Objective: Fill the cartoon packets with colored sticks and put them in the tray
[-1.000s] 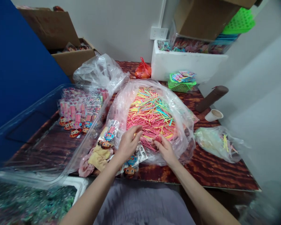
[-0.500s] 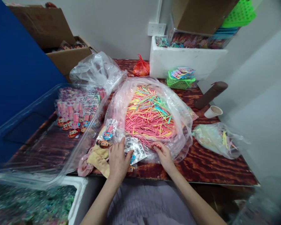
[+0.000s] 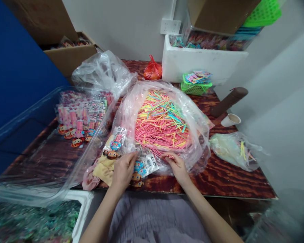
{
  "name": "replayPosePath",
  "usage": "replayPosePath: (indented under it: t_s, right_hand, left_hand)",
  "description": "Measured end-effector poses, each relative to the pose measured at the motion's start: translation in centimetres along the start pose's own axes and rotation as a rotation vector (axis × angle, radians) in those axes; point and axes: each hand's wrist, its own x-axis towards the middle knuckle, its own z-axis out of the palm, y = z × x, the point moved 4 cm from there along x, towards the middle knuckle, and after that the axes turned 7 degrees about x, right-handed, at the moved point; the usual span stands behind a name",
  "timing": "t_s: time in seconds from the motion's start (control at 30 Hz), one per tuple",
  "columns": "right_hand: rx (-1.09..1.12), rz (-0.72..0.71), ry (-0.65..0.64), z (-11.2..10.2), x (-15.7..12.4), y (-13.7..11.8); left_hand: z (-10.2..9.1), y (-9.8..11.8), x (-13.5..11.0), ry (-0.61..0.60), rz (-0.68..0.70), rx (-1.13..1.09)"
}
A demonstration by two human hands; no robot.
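My left hand [image 3: 123,170] is closed, thumb against fingers, at the left end of some small clear packets [image 3: 149,162] with blue-and-white print and cartoon heads. The pinched edge is mostly hidden by the fingers. A bundle of thin pink sticks [image 3: 170,156] is gripped in my right hand [image 3: 177,168], with their ends pointing up at the fingertips. Just beyond both hands, a large open plastic bag [image 3: 125,116] holds a heap of pink, yellow, green and blue sticks [image 3: 162,125]. One filled packet [image 3: 118,136] lies left of the bag on a yellow cloth [image 3: 105,168].
Filled packets [image 3: 77,114] are piled in a clear plastic tray [image 3: 48,162] at the left. To the right are a knotted plastic bag [image 3: 233,148], a paper cup [image 3: 230,120] and a brown bottle [image 3: 229,101]. A green basket [image 3: 196,88] stands before a white foam box [image 3: 202,64].
My left hand has gone from lying spread over the packets to a pinch at their left end. My right hand keeps its bundle of sticks in about the same place.
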Motion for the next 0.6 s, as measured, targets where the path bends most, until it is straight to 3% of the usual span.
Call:
replayPosePath:
  t_s: [0.13, 0.23, 0.3, 0.43, 0.5, 0.6]
  right_hand:
    - [0.004, -0.007, 0.007, 0.2, 0.1, -0.4]
    - [-0.001, -0.003, 0.008, 0.2, 0.1, -0.6]
    - [-0.001, 0.002, 0.003, 0.3, 0.2, -0.6]
    - [0.023, 0.003, 0.007, 0.4, 0.1, -0.3]
    - [0.035, 0.003, 0.011, 0.5, 0.1, -0.1]
    - [0.037, -0.004, 0.006, 0.6, -0.1, 0.0]
  left_hand:
    - [-1.6, -0.2, 0.8, -0.060, -0.087, -0.178]
    - [-3.1, 0.2, 1.3, 0.007, -0.062, -0.279]
    - [-3.8, 0.1, 1.3, 0.075, -0.143, -0.388]
    - [-3.6, -0.5, 0.9, 0.200, -0.436, -0.726]
    - [-3.1, -0.2, 0.8, 0.210, -0.462, -0.783]
    - [-2.6, 0.9, 0.7, 0.167, -0.390, -0.665]
